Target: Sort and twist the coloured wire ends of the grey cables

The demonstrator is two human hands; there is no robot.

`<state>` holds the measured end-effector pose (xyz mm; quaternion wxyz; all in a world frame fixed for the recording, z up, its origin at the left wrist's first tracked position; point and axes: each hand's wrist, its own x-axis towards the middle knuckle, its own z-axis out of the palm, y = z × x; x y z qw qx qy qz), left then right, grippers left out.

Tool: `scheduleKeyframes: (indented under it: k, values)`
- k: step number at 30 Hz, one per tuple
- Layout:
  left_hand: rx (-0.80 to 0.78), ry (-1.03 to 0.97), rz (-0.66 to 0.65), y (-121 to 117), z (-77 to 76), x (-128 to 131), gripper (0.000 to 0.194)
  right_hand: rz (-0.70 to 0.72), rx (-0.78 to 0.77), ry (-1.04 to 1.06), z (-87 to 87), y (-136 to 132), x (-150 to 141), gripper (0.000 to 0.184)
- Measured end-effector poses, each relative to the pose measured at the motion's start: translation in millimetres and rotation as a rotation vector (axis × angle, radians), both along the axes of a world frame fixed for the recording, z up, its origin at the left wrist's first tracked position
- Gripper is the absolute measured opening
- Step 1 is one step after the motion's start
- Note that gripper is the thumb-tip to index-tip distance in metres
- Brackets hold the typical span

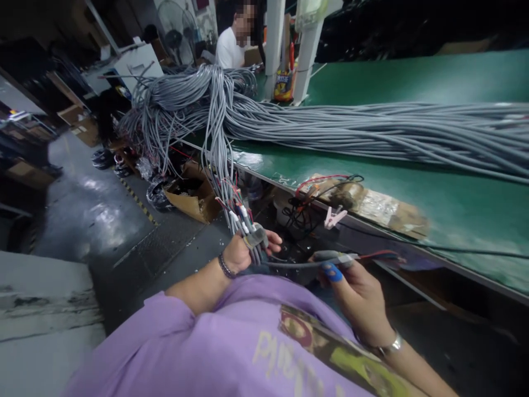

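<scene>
My left hand [243, 251] is closed around the hanging ends of several grey cables [231, 193], which end in stripped red, green and white wires near my fingers. My right hand [355, 289], with blue tape on a fingertip, pinches a single grey cable [303, 263] that runs between both hands; its red and black wire ends stick out to the right. A big bundle of grey cables [372, 129] lies along the green workbench [433, 77] and drapes over its left edge down to my left hand.
A taped cardboard patch [384, 207] with red and black leads and a pink clip [334, 216] sits on the bench edge. An open cardboard box [192, 193] stands on the floor. A person in a white shirt [229, 49] sits at the far end.
</scene>
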<state>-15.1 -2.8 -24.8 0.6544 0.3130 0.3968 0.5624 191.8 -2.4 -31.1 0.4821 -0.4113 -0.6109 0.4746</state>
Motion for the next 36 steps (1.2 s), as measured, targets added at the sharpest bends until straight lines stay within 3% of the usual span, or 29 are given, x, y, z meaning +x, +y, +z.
scheduleKeyframes:
  k: [4,8,13,15,19,22,27,32,36]
  values:
    - [-0.012,0.000,-0.126,-1.4,-11.9,0.9,0.046,0.068,0.104,-0.119,22.5,10.6,-11.4,0.028]
    - [-0.016,0.146,-0.120,0.9,-22.1,10.2,0.045,0.072,0.097,-0.091,37.6,27.6,-26.6,0.022]
    - [0.034,0.269,-0.127,4.9,-19.0,17.5,0.055,0.077,-0.110,0.126,23.0,32.2,-34.6,0.026]
    - [0.039,0.266,-0.083,4.8,-17.8,19.8,0.054,0.020,-0.115,0.188,15.0,27.1,-33.2,0.025]
    - [0.018,0.247,-0.110,3.6,-18.5,24.8,0.058,0.030,0.163,-0.004,13.7,17.4,-28.1,0.009]
    - [0.082,0.230,-0.140,3.5,-20.9,27.9,0.057,0.081,0.358,-0.219,18.7,16.0,-27.0,0.008]
    - [0.161,0.310,-0.063,5.9,-27.1,31.1,0.043,0.032,0.501,-0.448,15.4,18.8,-30.7,0.011]
    - [0.137,0.342,-0.072,9.5,-21.5,32.5,0.047,0.033,0.380,-0.414,12.2,20.0,-33.2,0.010]
    - [0.084,0.318,-0.234,10.8,-9.0,31.7,0.052,0.084,0.265,-0.199,6.1,20.9,-28.8,0.011]
